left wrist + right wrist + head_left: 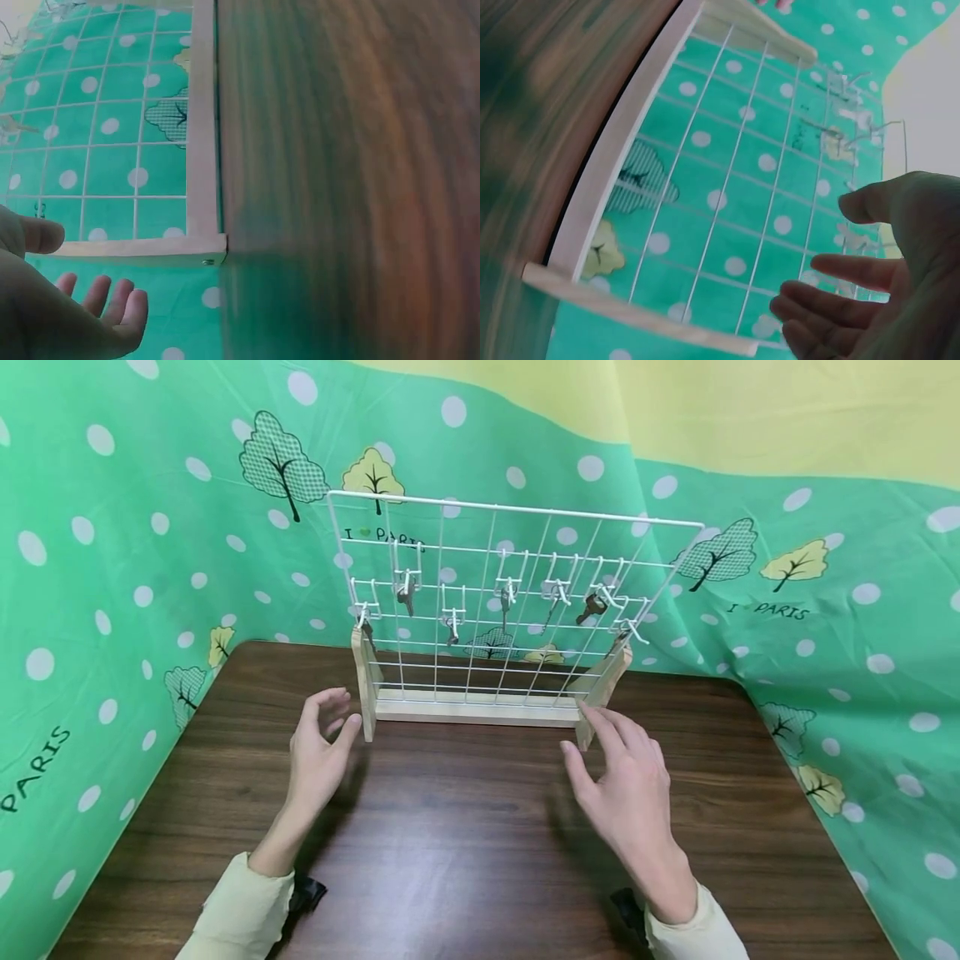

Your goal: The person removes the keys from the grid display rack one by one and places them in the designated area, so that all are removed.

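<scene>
A white wire grid rack (517, 512) stands upright in a light wooden base (480, 710) toward the back of the table. White hooks (452, 617) are clipped along its wires, and small dark keys (406, 595) hang from several of them. My left hand (318, 743), fingers relaxed and parted from the thumb, is beside the base's left wooden side piece (366, 689). At the other end, my right hand (626, 768) has its fingertips by the right side piece (600, 689), thumb spread away. Both wrist views show the palms with nothing in them.
The dark wooden table (450, 827) extends in front of the rack and to both sides. Behind it hangs a green cloth (862, 668) with white dots and tree prints, close to the table's back edge. Black straps (306, 895) show at the wrists.
</scene>
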The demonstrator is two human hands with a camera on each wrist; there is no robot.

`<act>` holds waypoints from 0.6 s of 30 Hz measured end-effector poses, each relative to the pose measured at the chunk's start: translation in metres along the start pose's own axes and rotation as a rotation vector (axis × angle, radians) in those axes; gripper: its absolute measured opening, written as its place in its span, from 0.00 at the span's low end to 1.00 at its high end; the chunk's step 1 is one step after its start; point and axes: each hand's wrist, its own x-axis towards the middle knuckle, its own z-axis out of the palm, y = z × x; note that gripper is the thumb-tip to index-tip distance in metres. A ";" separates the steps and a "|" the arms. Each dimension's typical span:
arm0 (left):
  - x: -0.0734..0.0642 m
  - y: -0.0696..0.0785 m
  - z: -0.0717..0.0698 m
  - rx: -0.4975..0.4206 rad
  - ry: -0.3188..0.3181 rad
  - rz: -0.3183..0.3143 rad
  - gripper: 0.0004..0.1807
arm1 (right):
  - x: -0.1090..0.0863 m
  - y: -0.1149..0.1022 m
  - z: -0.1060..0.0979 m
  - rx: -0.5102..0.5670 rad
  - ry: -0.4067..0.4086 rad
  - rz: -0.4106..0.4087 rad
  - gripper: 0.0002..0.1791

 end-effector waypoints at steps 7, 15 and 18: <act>0.009 -0.007 0.013 -0.108 0.115 0.008 0.22 | 0.006 -0.016 0.010 0.098 0.081 -0.080 0.21; 0.014 -0.018 0.023 -0.141 0.127 0.029 0.24 | 0.019 -0.023 0.018 0.160 0.062 -0.115 0.23; 0.016 -0.022 0.025 -0.143 0.140 0.047 0.24 | 0.024 -0.025 0.022 0.186 0.066 -0.127 0.22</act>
